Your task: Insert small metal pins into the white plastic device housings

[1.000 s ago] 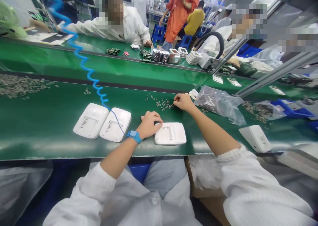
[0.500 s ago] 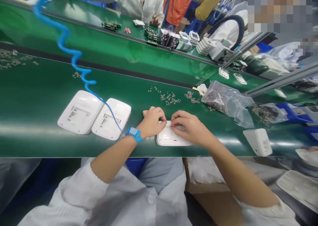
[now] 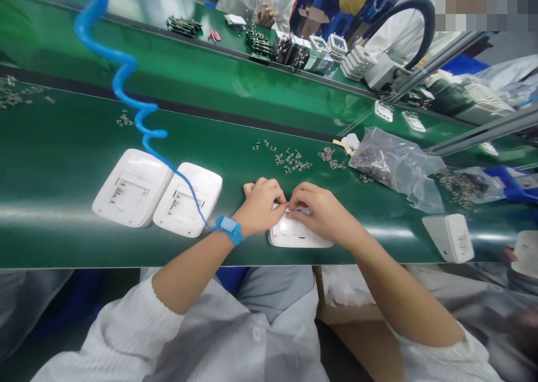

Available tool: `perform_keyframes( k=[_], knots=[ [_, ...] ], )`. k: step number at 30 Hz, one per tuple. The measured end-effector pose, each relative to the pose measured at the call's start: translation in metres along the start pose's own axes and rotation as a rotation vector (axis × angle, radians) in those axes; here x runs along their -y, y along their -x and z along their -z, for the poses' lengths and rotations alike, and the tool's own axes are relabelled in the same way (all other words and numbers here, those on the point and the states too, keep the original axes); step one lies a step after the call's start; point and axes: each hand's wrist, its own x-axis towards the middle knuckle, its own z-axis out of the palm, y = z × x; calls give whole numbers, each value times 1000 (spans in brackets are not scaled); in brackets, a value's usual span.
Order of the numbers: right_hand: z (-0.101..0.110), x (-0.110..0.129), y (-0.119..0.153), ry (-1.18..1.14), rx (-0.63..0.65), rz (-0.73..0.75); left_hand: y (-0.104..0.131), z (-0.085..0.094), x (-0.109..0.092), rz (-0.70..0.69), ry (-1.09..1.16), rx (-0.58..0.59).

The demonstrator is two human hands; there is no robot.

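Observation:
A white plastic housing (image 3: 297,235) lies on the green work surface (image 3: 235,253) under both hands. My left hand (image 3: 265,201), with a blue wrist strap (image 3: 229,228), rests at its left upper part, fingers curled and pinched. My right hand (image 3: 316,209) pinches at the housing's upper edge, its fingertips close to those of my left hand. Whatever lies between the fingertips is too small to make out. Left of my hands lie two more white housings, one (image 3: 188,199) nearer and one (image 3: 133,188) farther left.
Small metal parts (image 3: 292,161) lie scattered beyond my hands, with a plastic bag (image 3: 390,161) of parts to the right. A white device (image 3: 451,237) stands at the right. The coiled blue cord (image 3: 145,110) crosses the left side. Circuit boards (image 3: 258,46) sit on the far ledge.
The view has shifted slightly. Both hands stay at the housing, their fingertips now closer together. At the right edge, another person's hand with a white part shows more clearly.

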Motion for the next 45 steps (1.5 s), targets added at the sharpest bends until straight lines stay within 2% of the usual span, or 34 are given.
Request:
perform_keyframes(
  k=[2, 5, 10, 15, 23, 31, 37, 41, 45],
  knots=[
    [1, -3, -4, -3, 18, 1, 1, 0, 0, -10, -13, 8],
    [0, -6, 1, 6, -24, 58, 3, 1, 2, -33, -19, 22],
    [-12, -5, 28, 5, -229, 249, 3, 2, 3, -58, -32, 49],
    [-24, -6, 39, -13, -393, 275, 3, 1, 3, -54, -50, 55],
    [-26, -6, 37, -21, -436, 297, 2, -1, 4, -54, -75, 42],
    [-27, -6, 33, 22, -402, 313, 5, -6, 5, -122, -165, 4],
    [-24, -4, 35, -72, -417, 182, 6, -10, 6, -203, -263, -63],
    [-6, -28, 15, -240, -353, 69, 4, -10, 7, -187, -222, -38],
    [2, -76, -22, -89, -388, -28, 2, -9, 6, -192, -207, -33]
  ],
)
